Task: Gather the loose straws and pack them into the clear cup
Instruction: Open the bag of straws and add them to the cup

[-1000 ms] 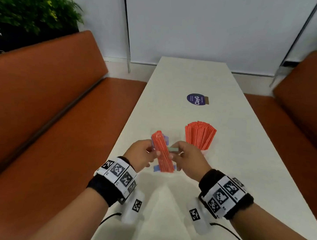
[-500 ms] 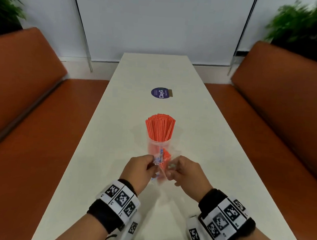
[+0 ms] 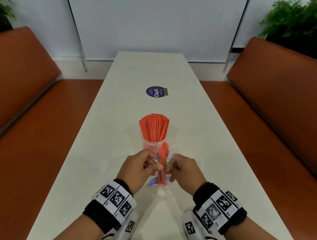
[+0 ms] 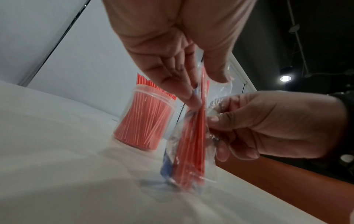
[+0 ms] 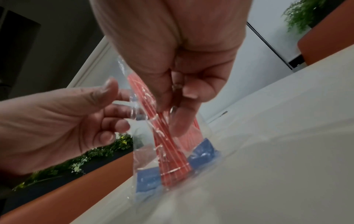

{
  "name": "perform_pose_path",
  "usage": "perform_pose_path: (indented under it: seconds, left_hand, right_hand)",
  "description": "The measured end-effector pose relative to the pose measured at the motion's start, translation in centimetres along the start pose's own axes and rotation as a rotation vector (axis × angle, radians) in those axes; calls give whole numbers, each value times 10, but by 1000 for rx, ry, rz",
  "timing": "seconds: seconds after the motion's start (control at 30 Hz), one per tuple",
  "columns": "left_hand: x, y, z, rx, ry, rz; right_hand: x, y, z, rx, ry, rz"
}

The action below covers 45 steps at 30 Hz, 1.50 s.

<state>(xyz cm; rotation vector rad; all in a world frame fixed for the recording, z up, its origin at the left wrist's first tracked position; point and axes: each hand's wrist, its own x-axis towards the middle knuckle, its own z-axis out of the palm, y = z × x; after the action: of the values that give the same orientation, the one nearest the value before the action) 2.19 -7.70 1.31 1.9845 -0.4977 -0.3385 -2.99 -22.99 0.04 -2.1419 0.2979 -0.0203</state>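
Since a second ago the straw packet (image 3: 162,165) is going from tilted in the air to upright, base on the bench (image 3: 199,121), just in front of the clear cup (image 3: 147,145). Left hand (image 3: 138,169) and right hand (image 3: 185,172) are both pinching its wrapper; grip tight on plastic. Likely opening it next; cup is already nearly full.
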Motion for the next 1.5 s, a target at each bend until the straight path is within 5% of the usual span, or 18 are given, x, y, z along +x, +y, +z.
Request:
perform_pose_path:
  seconds: [0.2, 0.37, 0.57, 0.73, 0.9, 1.33, 1.5]
  left_hand:
    - [3, -2, 3, 15, 103, 109]
    - [6, -11, 1, -87, 83, 84]
    - [8, -25, -2, -23, 34, 103]
    - [8, -22, 2, 13, 16, 118]
    - [9, -26, 1, 54, 60, 130]
    - [6, -21, 2, 40, -77, -44]
    - [8, -16, 7, 116, -57, -30]
  right_hand:
    - [-7, -4, 4, -1, -2, -91]
    - [-12, -3, 0, 142, -35, -77]
    - [-6, 5, -2, 17, 18, -134]
    - [-9, -3, -6, 346, -46, -78]
    - [-12, -5, -7, 417, -59, -77]
    - [4, 9, 8, 346, -124, 4]
    - [2, 6, 10, 74, -9, -111]
